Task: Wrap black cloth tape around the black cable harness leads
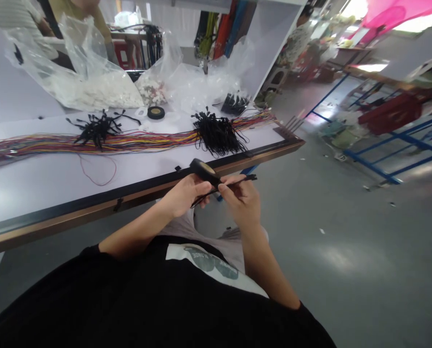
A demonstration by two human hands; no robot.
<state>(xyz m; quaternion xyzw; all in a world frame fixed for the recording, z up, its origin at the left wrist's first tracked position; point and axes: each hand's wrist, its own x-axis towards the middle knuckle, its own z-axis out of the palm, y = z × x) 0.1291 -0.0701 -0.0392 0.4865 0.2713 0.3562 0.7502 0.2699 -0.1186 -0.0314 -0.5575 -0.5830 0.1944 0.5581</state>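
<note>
Close to the table edge, my left hand [185, 194] pinches a thin black cable [204, 195], its fingers closed. A roll of black tape [204, 170] stands tilted just above the left fingertips; whether they also grip it I cannot tell. My right hand [245, 200] is closed on the same cable, thumb and forefinger close to the tape roll's lower edge. The cable's dark connector end [251, 177] sticks out to the right past the right hand. Part of the cable is hidden by my fingers.
On the white table [49, 186] lie long coloured wires [154, 141], a large heap of black cables [217, 133] and a smaller heap [98, 128]. Behind them are another tape roll [156, 112] and plastic bags of white parts [92, 92]. Blue-framed racks [375, 159] stand right.
</note>
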